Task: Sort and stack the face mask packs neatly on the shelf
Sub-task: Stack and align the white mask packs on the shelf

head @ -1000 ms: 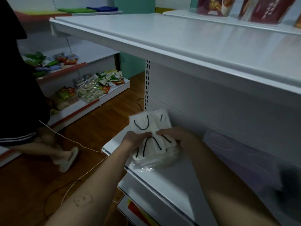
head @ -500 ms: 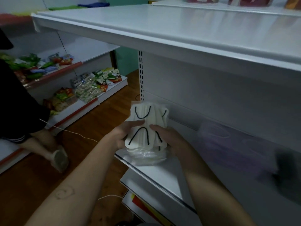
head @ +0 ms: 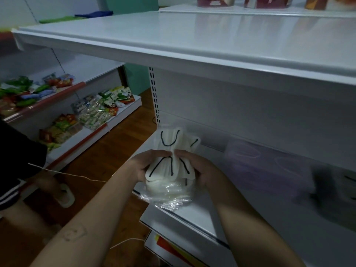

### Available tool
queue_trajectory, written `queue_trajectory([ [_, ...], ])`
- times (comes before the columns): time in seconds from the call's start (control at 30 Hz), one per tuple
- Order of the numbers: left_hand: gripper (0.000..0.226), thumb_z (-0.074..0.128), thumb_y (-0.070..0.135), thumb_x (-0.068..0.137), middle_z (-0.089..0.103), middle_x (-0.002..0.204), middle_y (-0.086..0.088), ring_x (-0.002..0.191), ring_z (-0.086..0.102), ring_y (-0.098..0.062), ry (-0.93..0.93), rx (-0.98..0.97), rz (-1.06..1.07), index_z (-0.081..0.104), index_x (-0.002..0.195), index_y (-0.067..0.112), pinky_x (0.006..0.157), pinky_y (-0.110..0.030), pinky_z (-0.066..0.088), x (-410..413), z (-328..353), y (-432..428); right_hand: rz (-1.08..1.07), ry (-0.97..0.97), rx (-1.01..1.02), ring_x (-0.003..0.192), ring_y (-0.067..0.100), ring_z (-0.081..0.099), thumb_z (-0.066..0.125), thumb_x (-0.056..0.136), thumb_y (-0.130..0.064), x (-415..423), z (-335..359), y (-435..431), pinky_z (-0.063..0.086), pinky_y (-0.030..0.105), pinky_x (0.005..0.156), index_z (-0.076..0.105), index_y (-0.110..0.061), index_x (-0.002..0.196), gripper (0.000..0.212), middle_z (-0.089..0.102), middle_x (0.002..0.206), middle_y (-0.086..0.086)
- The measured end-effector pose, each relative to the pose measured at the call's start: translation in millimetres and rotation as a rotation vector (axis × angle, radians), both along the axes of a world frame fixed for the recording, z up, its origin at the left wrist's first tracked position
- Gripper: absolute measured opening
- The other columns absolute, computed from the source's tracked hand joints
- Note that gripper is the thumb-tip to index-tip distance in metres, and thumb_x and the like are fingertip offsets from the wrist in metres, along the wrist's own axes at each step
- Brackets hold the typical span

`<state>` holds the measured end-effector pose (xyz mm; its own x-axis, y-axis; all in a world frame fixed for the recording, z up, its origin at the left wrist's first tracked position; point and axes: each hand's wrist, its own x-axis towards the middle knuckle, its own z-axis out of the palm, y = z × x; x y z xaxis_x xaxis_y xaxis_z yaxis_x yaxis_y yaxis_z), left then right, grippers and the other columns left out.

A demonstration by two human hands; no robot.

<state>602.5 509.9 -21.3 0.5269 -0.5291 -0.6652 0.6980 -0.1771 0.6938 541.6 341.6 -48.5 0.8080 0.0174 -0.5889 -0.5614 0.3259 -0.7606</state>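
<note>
Pinching the white mask pack (head: 171,140) at its middle, left hand (head: 143,165) and right hand (head: 195,166) both grip it. The thumbs have closed together over the last second, so it's probably still being squared up, not placed. The pack is over the shelf (head: 192,218) front edge, long axis toward the shelf back, far end raised.

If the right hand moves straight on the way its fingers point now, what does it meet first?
Probably the left hand: the right hand points left across the white mask pack both hold, fingertips nearly touching. Depth is unclear.
</note>
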Motion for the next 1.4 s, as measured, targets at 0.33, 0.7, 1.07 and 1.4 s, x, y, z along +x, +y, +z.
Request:
queue_trajectory([
  [0.33, 0.079, 0.086, 0.015, 0.067, 0.066, 0.126, -0.01, 0.117, 0.062, -0.034, -0.505, -0.156, -0.061, 0.049, 0.137, 0.018, 0.095, -0.056, 0.051, 0.2, 7.0, 10.7, -0.091, -0.309, -0.103, 0.096, 0.029, 0.071, 0.086, 0.068, -0.016, -7.1, 19.2, 10.2, 0.056, 0.049, 0.085, 0.064, -0.008, 0.121, 0.057, 0.073, 0.105, 0.012],
  [0.7, 0.083, 0.086, 0.029, 0.055, 0.062, 0.119, 0.003, 0.115, 0.058, 0.0, -1.046, -0.07, -0.158, 0.046, 0.127, 0.019, 0.094, -0.022, 0.051, -22.4, 2.6, 9.4, -0.041, -0.672, -0.357, 0.1, -0.005, 0.064, 0.095, 0.029, -0.029, -23.1, 17.7, 15.1, 0.052, 0.017, 0.075, 0.052, -0.026, 0.115, 0.096, 0.068, 0.107, -0.009],
  [1.07, 0.088, 0.092, 0.003, 0.058, 0.065, 0.116, 0.002, 0.108, 0.063, -0.001, -1.017, -0.066, 0.013, 0.046, 0.132, 0.009, 0.079, -0.014, 0.053, -21.6, -20.1, 6.2, -0.256, -0.599, -0.423, 0.081, 0.0, 0.069, 0.085, 0.047, -0.014, -25.0, 2.9, 14.2, 0.052, 0.015, 0.061, 0.06, -0.025, 0.102, 0.061, 0.073, 0.086, -0.016],
  [1.4, 0.095, 0.089, -0.001, 0.062, 0.058, 0.129, -0.006, 0.119, 0.059, -0.008, -1.038, -0.128, -0.006, 0.036, 0.14, -0.006, 0.088, -0.018, 0.053, -25.1, -22.9, -6.3, -0.349, -0.742, -0.436, 0.099, 0.01, 0.068, 0.085, 0.051, -0.028, -36.2, 5.5, 22.1, 0.053, 0.025, 0.077, 0.053, -0.003, 0.122, 0.082, 0.071, 0.105, -0.002],
])
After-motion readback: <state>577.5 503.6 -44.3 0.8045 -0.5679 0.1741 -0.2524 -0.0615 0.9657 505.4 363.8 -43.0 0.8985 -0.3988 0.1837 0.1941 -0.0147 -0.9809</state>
